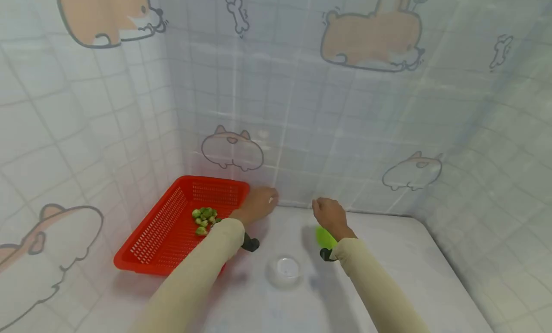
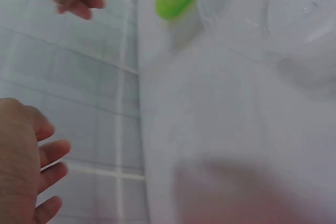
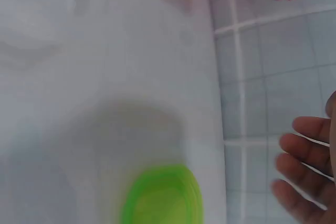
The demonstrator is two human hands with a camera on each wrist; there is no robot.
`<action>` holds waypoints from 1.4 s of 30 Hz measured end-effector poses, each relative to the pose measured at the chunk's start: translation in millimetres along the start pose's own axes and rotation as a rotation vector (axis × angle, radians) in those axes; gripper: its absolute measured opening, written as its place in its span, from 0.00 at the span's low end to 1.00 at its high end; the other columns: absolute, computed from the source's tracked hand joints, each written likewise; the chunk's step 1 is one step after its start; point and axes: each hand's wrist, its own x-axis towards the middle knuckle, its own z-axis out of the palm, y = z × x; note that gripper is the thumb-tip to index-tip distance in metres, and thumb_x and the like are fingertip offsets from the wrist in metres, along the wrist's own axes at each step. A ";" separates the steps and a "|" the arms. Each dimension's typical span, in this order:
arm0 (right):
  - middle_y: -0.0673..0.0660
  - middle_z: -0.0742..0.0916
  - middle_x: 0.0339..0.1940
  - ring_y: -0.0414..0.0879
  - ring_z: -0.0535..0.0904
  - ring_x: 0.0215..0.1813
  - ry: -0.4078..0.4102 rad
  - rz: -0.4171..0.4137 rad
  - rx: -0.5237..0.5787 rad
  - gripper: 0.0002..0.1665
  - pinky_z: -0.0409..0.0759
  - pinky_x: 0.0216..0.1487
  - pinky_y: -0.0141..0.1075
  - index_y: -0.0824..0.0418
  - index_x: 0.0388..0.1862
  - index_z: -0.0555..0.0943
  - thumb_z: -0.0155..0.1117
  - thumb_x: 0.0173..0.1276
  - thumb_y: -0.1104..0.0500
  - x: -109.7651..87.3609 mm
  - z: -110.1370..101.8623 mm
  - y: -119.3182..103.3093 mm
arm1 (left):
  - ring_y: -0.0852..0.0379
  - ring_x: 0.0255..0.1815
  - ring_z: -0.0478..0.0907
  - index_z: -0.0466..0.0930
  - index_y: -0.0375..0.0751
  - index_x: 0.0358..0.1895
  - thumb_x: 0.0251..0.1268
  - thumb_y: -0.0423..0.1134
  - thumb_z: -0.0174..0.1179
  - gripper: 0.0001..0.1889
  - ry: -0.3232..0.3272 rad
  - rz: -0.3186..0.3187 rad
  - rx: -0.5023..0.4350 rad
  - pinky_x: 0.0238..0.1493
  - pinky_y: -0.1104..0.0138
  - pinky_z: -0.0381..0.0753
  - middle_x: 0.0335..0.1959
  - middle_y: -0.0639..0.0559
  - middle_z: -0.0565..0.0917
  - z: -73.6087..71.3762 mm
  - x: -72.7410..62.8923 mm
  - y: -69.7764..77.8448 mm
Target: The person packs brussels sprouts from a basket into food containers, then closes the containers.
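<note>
My left hand [image 1: 258,204] hovers beside the right edge of a red plastic basket [image 1: 148,232], its fingers loosely bent around nothing. Several Brussels sprouts [image 1: 202,222] lie in the basket, partly hidden by my left sleeve. Above a bright green dish [image 1: 323,237] is my right hand [image 1: 331,214], also holding nothing; its relaxed, spread fingers [image 3: 304,153] show in the right wrist view. The hand and wrist cover part of that dish. Between the two forearms stands a clear round bowl [image 1: 285,271] on the white table.
A pale tiled wall covering [image 1: 302,108] with dog drawings rises right behind the table [image 1: 388,256] and closes in at both sides. Dark wrist straps [image 1: 250,243] are on both wrists.
</note>
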 end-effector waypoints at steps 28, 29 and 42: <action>0.56 0.84 0.29 0.45 0.77 0.17 -0.292 0.434 0.787 0.37 0.79 0.19 0.38 0.55 0.74 0.70 0.48 0.77 0.34 -137.2 66.6 -11.3 | 0.55 0.45 0.84 0.77 0.46 0.61 0.77 0.49 0.56 0.18 0.008 -0.178 -0.181 0.49 0.54 0.84 0.57 0.47 0.82 -71.5 -151.5 -100.6; 0.56 0.85 0.28 0.45 0.76 0.17 -0.288 0.431 0.798 0.38 0.79 0.18 0.38 0.55 0.75 0.70 0.48 0.77 0.34 -139.9 68.2 -11.4 | 0.54 0.45 0.85 0.77 0.45 0.61 0.77 0.49 0.56 0.18 0.011 -0.180 -0.180 0.49 0.53 0.84 0.58 0.45 0.82 -71.7 -154.5 -105.6; 0.54 0.80 0.20 0.44 0.73 0.16 -0.138 0.413 0.900 0.26 0.74 0.16 0.33 0.56 0.64 0.81 0.58 0.76 0.42 -150.7 82.4 -20.6 | 0.47 0.53 0.79 0.77 0.40 0.62 0.78 0.55 0.51 0.25 -0.045 -0.272 -0.143 0.51 0.49 0.79 0.57 0.43 0.83 -88.0 -156.8 -152.2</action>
